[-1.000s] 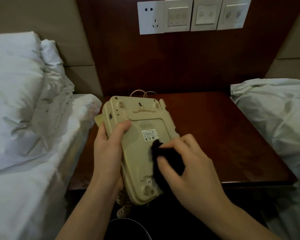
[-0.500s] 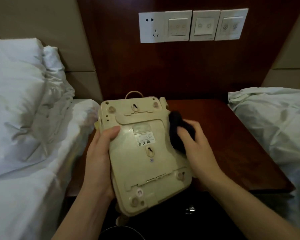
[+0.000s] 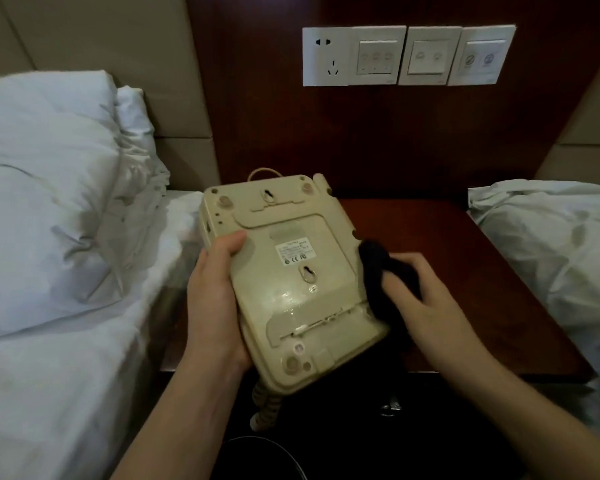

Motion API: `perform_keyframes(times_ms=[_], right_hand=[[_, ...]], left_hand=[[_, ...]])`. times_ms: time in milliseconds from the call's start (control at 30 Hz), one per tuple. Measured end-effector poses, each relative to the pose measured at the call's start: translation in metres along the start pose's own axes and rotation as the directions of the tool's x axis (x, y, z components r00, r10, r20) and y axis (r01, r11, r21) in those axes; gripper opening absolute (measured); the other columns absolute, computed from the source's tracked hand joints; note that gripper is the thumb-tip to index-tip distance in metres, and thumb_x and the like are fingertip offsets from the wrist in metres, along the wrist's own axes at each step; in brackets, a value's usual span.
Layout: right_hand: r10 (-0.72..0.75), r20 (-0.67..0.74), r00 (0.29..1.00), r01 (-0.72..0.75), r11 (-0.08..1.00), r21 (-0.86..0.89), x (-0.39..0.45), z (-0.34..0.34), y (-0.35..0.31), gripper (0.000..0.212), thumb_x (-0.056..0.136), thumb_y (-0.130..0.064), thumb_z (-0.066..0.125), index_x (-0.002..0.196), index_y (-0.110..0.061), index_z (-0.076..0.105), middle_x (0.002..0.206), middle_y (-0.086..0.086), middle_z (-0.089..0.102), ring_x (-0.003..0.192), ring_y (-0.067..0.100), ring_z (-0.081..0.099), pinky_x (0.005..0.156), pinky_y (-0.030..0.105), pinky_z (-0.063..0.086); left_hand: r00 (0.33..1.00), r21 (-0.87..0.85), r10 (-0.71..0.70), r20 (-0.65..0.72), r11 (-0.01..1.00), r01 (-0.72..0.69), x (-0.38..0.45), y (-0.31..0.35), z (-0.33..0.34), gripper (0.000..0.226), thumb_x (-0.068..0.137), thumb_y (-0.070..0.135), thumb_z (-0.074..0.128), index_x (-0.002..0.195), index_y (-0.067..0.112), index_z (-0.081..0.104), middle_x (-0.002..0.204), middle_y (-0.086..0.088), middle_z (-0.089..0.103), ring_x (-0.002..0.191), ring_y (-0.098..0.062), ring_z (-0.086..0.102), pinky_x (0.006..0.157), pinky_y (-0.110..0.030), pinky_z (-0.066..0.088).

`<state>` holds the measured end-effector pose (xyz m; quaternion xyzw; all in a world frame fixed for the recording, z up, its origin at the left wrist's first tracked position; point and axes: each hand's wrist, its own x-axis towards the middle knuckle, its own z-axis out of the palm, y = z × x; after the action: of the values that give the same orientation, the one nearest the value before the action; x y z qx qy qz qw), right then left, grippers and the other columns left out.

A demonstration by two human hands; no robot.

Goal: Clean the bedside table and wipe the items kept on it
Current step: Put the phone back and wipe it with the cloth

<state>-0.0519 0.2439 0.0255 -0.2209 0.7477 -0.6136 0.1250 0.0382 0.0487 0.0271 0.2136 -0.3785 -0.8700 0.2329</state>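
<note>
A cream telephone [image 3: 291, 278] is being held bottom-up above the front left part of the dark wooden counter [image 3: 465, 271], its near end overhanging the counter's front edge. The left hand [image 3: 215, 306] is gripping the telephone's left side, thumb curled onto the underside and the other fingers hidden beneath. The right hand [image 3: 426, 299] is pinching a dark cloth [image 3: 381, 275] and pressing it against the telephone's right edge; its fingers are lying close together over the cloth. A coiled cord [image 3: 265, 403] is hanging from the telephone's near end, below the counter's front edge.

To the right of the telephone the counter is lying bare as far as its right edge, where white bedding [image 3: 551, 244] is lying against it. To the left of the telephone a bed with a white pillow [image 3: 45, 188] is crowding the counter's left edge. Behind the telephone, on the wooden wall panel, a row of white switch plates [image 3: 406, 55] is sitting with a socket at its left end.

A white label in the middle of the telephone's underside is showing CE and FC marks; the rest of its print is too small to read.
</note>
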Motion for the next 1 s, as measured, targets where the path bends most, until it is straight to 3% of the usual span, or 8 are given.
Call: perform_keyframes(times_ms=[100, 200, 300, 400, 633, 700, 833, 1000], right_hand=[[-0.104, -0.082, 0.991, 0.086, 0.976, -0.199, -0.019, 0.004, 0.019, 0.015, 0.097, -0.037, 0.051, 0.109, -0.046, 0.052, 0.112, -0.021, 0.055, 0.100, -0.008, 0.056, 0.078, 0.016, 0.044], [-0.289, -0.125, 0.949, 0.230, 0.908, -0.350, -0.031, 0.022, 0.016, 0.016, 0.099, -0.032, 0.050, 0.113, -0.040, 0.053, 0.125, -0.020, 0.045, 0.118, -0.010, 0.045, 0.096, 0.013, 0.040], [-0.363, -0.006, 0.932, 0.338, 0.872, -0.355, -0.061, 0.048, 0.005, 0.013, 0.094, -0.039, 0.056, 0.106, -0.042, 0.057, 0.125, -0.028, 0.048, 0.122, -0.009, 0.046, 0.097, 0.005, 0.033], [-0.424, 0.074, 0.903, 0.411, 0.799, -0.439, -0.067, 0.057, -0.002, 0.017, 0.091, -0.049, 0.052, 0.106, -0.044, 0.055, 0.122, -0.030, 0.046, 0.122, -0.005, 0.045, 0.098, 0.006, 0.031], [-0.297, -0.073, 0.952, 0.201, 0.787, -0.583, -0.027, 0.020, 0.011, 0.012, 0.092, -0.040, 0.052, 0.100, -0.033, 0.057, 0.105, -0.021, 0.044, 0.102, 0.007, 0.047, 0.079, 0.016, 0.038], [-0.338, -0.002, 0.941, 0.283, 0.792, -0.541, -0.042, 0.035, 0.005, 0.011, 0.094, -0.042, 0.049, 0.098, -0.035, 0.055, 0.103, -0.022, 0.045, 0.100, 0.004, 0.047, 0.081, 0.020, 0.040], [-0.398, 0.112, 0.911, 0.401, 0.786, -0.470, -0.054, 0.045, -0.002, 0.012, 0.091, -0.046, 0.049, 0.098, -0.038, 0.055, 0.102, -0.022, 0.048, 0.101, 0.004, 0.050, 0.081, 0.018, 0.041], [-0.292, -0.081, 0.953, 0.196, 0.797, -0.572, -0.012, 0.009, 0.016, 0.007, 0.094, -0.034, 0.056, 0.101, -0.032, 0.056, 0.102, -0.018, 0.047, 0.096, 0.009, 0.053, 0.077, 0.028, 0.047]], left_hand=[[0.997, -0.025, 0.045, -0.059, 0.999, -0.047, -0.001, -0.003, 0.007, 0.070, 0.069, 0.039, 0.080, 0.135, 0.022, 0.064, 0.129, -0.015, 0.071, 0.118, -0.042, 0.068, 0.102, -0.069, 0.047], [0.985, 0.044, 0.143, -0.101, 0.989, -0.139, -0.006, -0.008, 0.015, 0.048, 0.083, 0.028, 0.074, 0.130, 0.022, 0.066, 0.118, -0.011, 0.076, 0.108, -0.034, 0.074, 0.092, -0.057, 0.058], [0.969, 0.092, 0.201, -0.147, 0.978, -0.188, -0.008, -0.009, 0.018, 0.035, 0.091, 0.019, 0.070, 0.126, 0.023, 0.068, 0.109, -0.005, 0.079, 0.099, -0.025, 0.077, 0.082, -0.043, 0.063], [0.970, 0.103, 0.182, -0.161, 0.981, -0.167, -0.010, -0.008, 0.017, 0.033, 0.091, 0.020, 0.069, 0.124, 0.022, 0.069, 0.109, -0.006, 0.079, 0.098, -0.025, 0.077, 0.079, -0.040, 0.063], [0.971, 0.098, 0.164, -0.175, 0.984, -0.148, -0.010, -0.003, 0.018, 0.032, 0.090, 0.022, 0.071, 0.122, 0.023, 0.069, 0.105, -0.007, 0.080, 0.093, -0.025, 0.078, 0.075, -0.042, 0.064], [0.969, 0.074, 0.162, -0.186, 0.986, -0.150, -0.008, -0.005, 0.018, 0.033, 0.089, 0.022, 0.071, 0.122, 0.022, 0.069, 0.103, -0.006, 0.080, 0.090, -0.023, 0.078, 0.068, -0.035, 0.063], [0.974, 0.090, 0.154, -0.169, 0.986, -0.140, -0.008, -0.006, 0.017, 0.034, 0.089, 0.022, 0.071, 0.123, 0.021, 0.069, 0.106, -0.007, 0.079, 0.094, -0.025, 0.078, 0.073, -0.037, 0.063], [0.984, 0.112, 0.140, -0.111, 0.985, -0.128, -0.009, -0.001, 0.014, 0.037, 0.088, 0.024, 0.071, 0.124, 0.023, 0.069, 0.113, -0.010, 0.078, 0.104, -0.034, 0.074, 0.090, -0.060, 0.059]])
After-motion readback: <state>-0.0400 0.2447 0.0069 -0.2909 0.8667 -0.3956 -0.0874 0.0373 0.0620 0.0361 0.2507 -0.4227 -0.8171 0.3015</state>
